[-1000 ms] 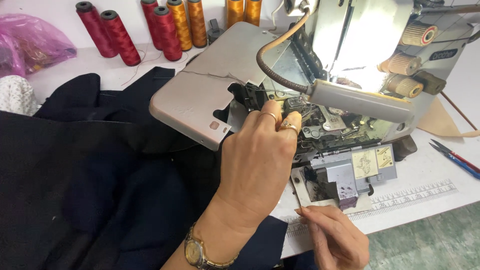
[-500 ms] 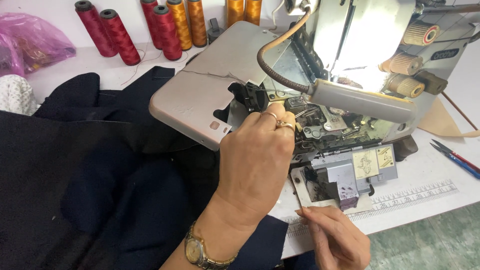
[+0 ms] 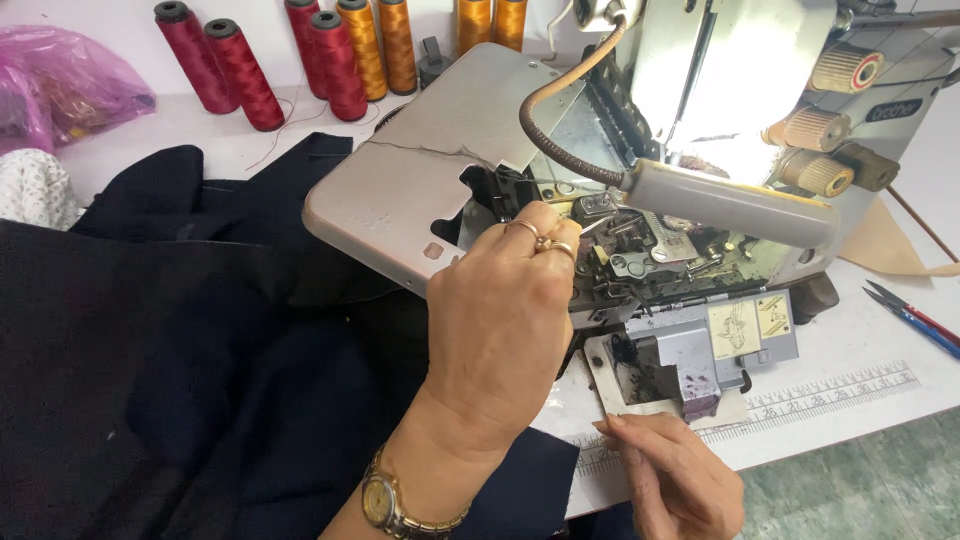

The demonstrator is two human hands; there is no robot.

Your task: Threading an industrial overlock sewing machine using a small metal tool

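Note:
My left hand (image 3: pixel 500 330), with rings and a gold wristwatch (image 3: pixel 395 505), reaches into the open looper area (image 3: pixel 640 255) of a grey overlock sewing machine (image 3: pixel 420 190). Its fingertips are curled into the mechanism and hidden behind the hand. My right hand (image 3: pixel 675 475) rests at the table's front edge, just below the machine's open front cover (image 3: pixel 690 360), its fingers pinched together with nothing visible between them. A dark navy fabric (image 3: pixel 180 360) lies spread to the left and runs under the machine bed and my left forearm.
A lamp on a flexible arm (image 3: pixel 725 200) lights the mechanism. Red and orange thread cones (image 3: pixel 330 60) stand at the back. A pink plastic bag (image 3: pixel 60 90) lies far left, and scissors (image 3: pixel 915 315) lie at the right. A printed ruler (image 3: pixel 840 395) lines the table edge.
My left hand has shifted very slightly at the looper area. My right hand stays in place.

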